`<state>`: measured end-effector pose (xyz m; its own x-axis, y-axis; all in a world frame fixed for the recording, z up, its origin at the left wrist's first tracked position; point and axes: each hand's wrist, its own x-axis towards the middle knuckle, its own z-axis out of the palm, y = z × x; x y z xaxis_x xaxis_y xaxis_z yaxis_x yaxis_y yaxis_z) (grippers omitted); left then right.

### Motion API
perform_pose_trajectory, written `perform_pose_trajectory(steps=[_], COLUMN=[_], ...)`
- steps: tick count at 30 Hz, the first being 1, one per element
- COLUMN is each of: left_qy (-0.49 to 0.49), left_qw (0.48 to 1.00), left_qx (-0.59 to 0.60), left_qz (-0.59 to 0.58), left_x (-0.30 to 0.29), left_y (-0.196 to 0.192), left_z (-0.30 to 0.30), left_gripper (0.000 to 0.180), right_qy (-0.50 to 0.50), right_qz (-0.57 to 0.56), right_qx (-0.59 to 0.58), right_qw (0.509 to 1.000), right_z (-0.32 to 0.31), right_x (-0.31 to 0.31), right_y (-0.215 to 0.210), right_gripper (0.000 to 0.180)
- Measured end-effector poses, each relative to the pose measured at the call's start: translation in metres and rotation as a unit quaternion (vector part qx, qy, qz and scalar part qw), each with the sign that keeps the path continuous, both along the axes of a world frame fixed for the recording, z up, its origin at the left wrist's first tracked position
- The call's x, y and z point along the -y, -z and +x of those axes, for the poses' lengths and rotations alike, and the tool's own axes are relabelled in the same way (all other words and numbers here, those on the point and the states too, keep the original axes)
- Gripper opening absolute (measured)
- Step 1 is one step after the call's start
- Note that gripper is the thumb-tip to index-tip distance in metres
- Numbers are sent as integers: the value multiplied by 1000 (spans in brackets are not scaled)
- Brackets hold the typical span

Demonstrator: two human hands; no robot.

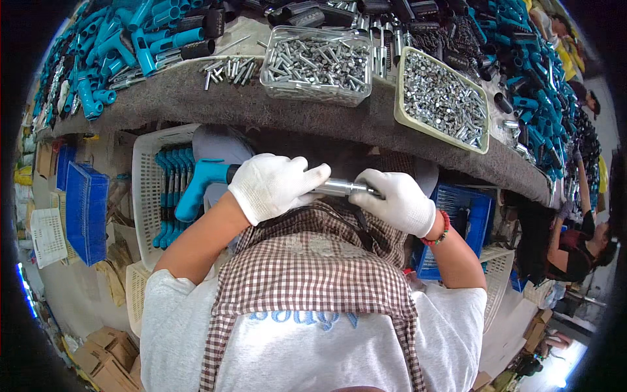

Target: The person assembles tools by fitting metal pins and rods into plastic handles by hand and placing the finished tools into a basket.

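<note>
A tool with a curved teal handle (199, 186) lies crosswise in front of my apron, handle to the left. My left hand (277, 187), in a white knitted glove, is wrapped around its body just past a black collar (232, 172). The shiny metal shaft (339, 187) emerges to the right of those fingers. At the shaft's right end, my right hand (400, 200) grips it between thumb and fingers, also gloved in white. The gloves hide part of the shaft and its tip.
Ahead, the bench edge (222, 101) carries a clear box (313, 97) of metal pins and a cream tray (439, 134) of short metal pieces. Teal handles (114, 49) are heaped there. A white crate (145, 170) holds similar tools; a blue crate (428, 269) stands right. Another person (578, 245) works far right.
</note>
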<state>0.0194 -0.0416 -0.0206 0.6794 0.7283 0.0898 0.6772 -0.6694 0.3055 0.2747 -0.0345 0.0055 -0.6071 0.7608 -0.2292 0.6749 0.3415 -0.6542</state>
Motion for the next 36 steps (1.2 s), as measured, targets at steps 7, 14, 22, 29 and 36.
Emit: perform_pose_trajectory(steps=[7,14,22,29,36], left_qy=[15,38,65,66,65], left_qw=[982,998,991,993,995], left_qx=[60,-10,-40,-99,-49], left_qz=[-178,53,107,24,-51], left_x=[-8,-2,-5,-2,-5], left_y=[7,0,-8,-6,-2], left_z=[-4,0,5,4,-2], left_gripper=[45,45,46,44,37], right_qy=[-133,5,40,-50,-112], right_qz=[259,-117,-213,59,207], right_qx=[-19,-88,-169,-90,-23], right_qw=[957,989,961,993,972], right_z=[-5,5,7,-2,-8], right_x=[-6,2,7,7,-2], right_y=[7,18,28,45,34], right_gripper=[33,34,36,41,46])
